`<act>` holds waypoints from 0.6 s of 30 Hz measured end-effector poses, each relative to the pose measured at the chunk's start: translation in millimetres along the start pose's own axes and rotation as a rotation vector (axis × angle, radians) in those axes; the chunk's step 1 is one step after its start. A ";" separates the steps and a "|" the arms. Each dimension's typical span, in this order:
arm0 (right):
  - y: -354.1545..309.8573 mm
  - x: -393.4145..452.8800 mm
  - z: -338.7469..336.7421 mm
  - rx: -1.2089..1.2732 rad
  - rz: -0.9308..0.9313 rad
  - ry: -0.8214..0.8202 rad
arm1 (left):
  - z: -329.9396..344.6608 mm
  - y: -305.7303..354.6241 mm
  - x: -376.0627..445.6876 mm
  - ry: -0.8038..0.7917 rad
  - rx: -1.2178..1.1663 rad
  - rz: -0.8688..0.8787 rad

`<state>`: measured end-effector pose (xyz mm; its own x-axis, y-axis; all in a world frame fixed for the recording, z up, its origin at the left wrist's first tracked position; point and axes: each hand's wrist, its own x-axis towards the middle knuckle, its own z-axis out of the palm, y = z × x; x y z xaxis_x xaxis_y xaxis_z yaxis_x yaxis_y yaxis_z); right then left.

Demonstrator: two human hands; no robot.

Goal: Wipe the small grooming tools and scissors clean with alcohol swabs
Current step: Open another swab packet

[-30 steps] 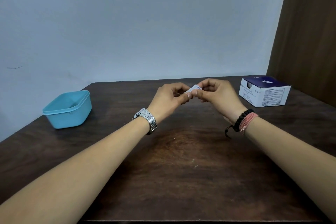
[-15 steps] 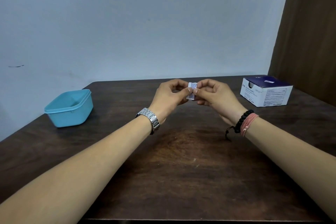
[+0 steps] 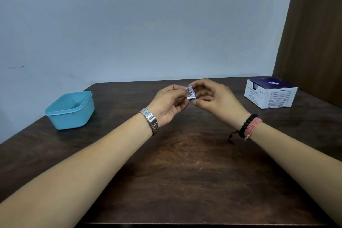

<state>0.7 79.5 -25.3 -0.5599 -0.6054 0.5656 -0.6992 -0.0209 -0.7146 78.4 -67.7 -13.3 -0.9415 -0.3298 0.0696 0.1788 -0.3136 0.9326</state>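
A small white alcohol swab packet with blue print is held upright above the middle of the dark wooden table. My left hand pinches its left edge between thumb and forefinger. My right hand is beside the packet's right edge with curled fingers, its fingertips touching or almost touching it. A blue and white box of alcohol swabs stands at the back right. No grooming tools or scissors are visible.
A light blue plastic tub sits open at the left of the table; its inside is hidden from here. A pale wall runs behind the table and a brown curtain hangs at the right.
The packet turned from a flat edge-on hold to upright with its printed face toward me. My hands have drawn slightly apart, and the right hand's grip has loosened.
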 end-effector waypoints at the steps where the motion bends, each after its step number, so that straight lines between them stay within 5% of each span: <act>1: 0.1 -0.6 0.9 -0.023 -0.018 0.015 | -0.5 -0.2 0.2 -0.005 -0.006 -0.022; 9: -3.3 -0.8 -1.0 0.030 -0.026 0.156 | 2.0 -0.6 -2.3 -0.069 0.018 0.002; 14: -2.4 2.7 -8.4 0.206 0.048 0.202 | 2.0 -2.0 -5.5 -0.193 0.150 0.157; 18: -5.2 4.1 -13.8 0.246 0.066 0.203 | 7.8 0.0 -9.2 -0.095 0.444 0.373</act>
<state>-4.1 88.0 -13.6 -0.6953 -0.4412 0.5673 -0.5435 -0.1937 -0.8167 84.8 -57.8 -11.2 -0.8629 -0.2586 0.4342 0.3858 0.2181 0.8965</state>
